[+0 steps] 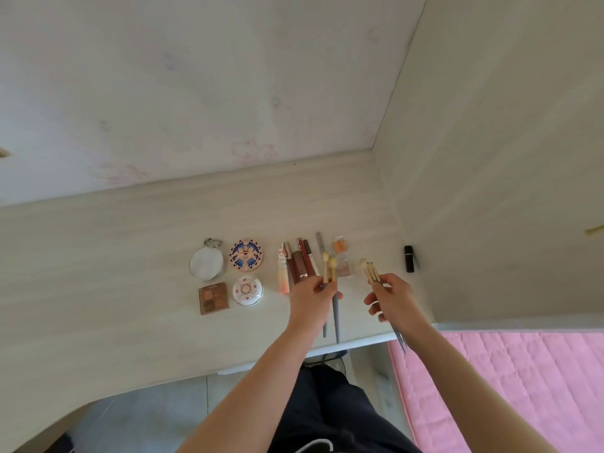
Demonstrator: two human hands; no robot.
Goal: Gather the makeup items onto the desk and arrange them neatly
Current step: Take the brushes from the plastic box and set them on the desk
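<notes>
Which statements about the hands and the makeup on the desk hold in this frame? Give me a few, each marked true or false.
1. The left hand and the right hand each hold makeup brushes. True.
2. The black lipstick tube lies left of the compacts. False: it lies alone at the far right of the desk.
3. The eyeshadow palette lies beside the white compact. True.
4. The round mirror lies on the pink mattress. False: it lies on the desk, next to the patterned compact.
</notes>
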